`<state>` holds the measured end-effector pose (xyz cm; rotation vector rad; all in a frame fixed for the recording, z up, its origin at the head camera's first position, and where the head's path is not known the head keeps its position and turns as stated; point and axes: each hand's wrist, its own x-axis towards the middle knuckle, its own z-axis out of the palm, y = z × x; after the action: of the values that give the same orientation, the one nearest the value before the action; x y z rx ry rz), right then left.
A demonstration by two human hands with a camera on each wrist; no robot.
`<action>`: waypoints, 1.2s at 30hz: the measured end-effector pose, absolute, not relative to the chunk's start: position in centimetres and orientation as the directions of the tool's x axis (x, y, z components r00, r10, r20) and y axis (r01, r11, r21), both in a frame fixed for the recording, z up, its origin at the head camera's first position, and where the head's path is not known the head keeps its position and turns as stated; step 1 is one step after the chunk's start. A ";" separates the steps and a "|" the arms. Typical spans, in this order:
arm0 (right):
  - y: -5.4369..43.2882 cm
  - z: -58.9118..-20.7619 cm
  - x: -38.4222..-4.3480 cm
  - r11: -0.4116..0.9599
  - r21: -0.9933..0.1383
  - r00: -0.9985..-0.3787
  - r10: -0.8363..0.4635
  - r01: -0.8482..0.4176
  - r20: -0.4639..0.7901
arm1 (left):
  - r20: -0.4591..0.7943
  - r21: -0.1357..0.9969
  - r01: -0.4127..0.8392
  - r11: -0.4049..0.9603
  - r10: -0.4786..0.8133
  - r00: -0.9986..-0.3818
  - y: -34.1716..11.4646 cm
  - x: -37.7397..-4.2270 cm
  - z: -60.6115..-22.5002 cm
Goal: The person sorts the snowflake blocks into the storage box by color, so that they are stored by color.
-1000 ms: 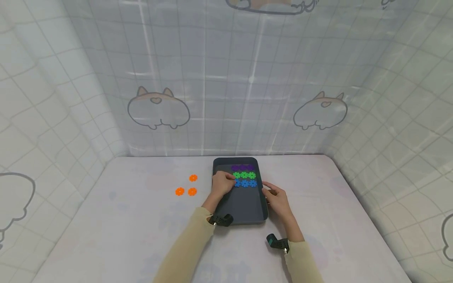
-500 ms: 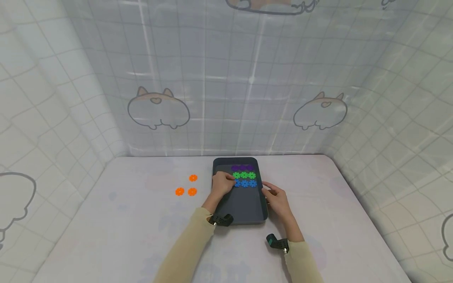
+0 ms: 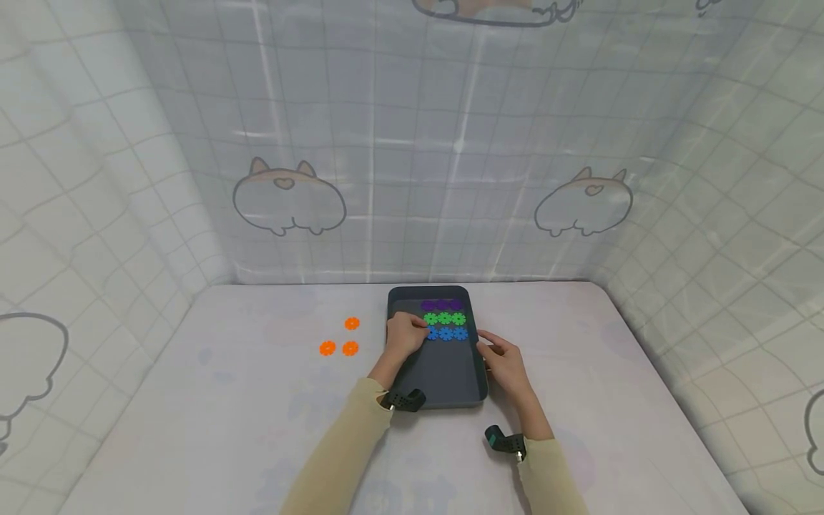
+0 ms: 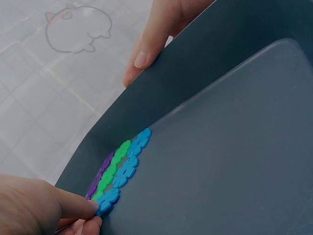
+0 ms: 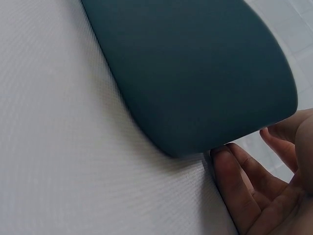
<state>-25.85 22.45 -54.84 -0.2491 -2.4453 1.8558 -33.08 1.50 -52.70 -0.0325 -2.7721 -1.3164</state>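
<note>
A dark grey tray (image 3: 445, 375) holds three rows of flower-shaped plastic discs: purple discs (image 3: 442, 305) at the far end, green discs (image 3: 445, 318) in the middle, blue discs (image 3: 446, 334) nearest. With thumb and index finger, my left hand (image 3: 404, 335) pinches the edge of the leftmost blue disc (image 4: 108, 199), which lies in line with its row. The right hand (image 3: 506, 365) rests its fingertips against the outside of the tray's right wall. In the right wrist view, its fingers (image 5: 234, 181) lie close along the tray's outer wall (image 5: 205, 78).
Three orange flower-shaped discs lie on the table left of the tray: one farther back (image 3: 352, 323), two nearer, a left disc (image 3: 327, 348) and a right disc (image 3: 350, 348). A pale cloth covers the table (image 3: 244, 415). A tile-patterned curtain (image 3: 412, 214) rises behind it.
</note>
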 end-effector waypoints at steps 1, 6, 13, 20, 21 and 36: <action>22.4 -54.8 -25.8 0.262 -0.961 -0.985 0.164 0.089 -0.046 | 0.076 0.773 0.051 0.632 -0.012 -0.997 1.5 -33.1 -52.7; 22.4 -54.7 -25.7 0.264 -0.961 -0.985 0.166 0.088 -0.045 | 0.099 0.769 0.068 0.636 -0.013 -0.995 1.5 -33.0 -52.7; 22.4 -54.7 -25.8 0.262 -0.960 -0.984 0.172 0.095 -0.051 | 0.123 0.769 0.088 0.634 -0.011 -0.992 1.5 -32.9 -52.8; 22.4 -54.5 -25.8 0.254 -0.962 -0.984 0.167 0.098 -0.057 | 0.127 0.771 0.098 0.629 -0.001 -0.992 1.4 -33.0 -52.8; 22.4 -54.5 -25.8 0.255 -0.962 -0.984 0.167 0.098 -0.057 | 0.125 0.771 0.098 0.629 0.001 -0.992 1.4 -33.0 -52.8; 22.3 -54.3 -25.7 0.252 -0.962 -0.984 0.168 0.105 -0.064 | 0.100 0.778 0.080 0.623 0.002 -0.995 1.4 -33.1 -52.8</action>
<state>-25.74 22.28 -54.29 -0.2670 -2.4441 1.8712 -33.06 1.38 -52.82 -0.0688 -2.7481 -1.3250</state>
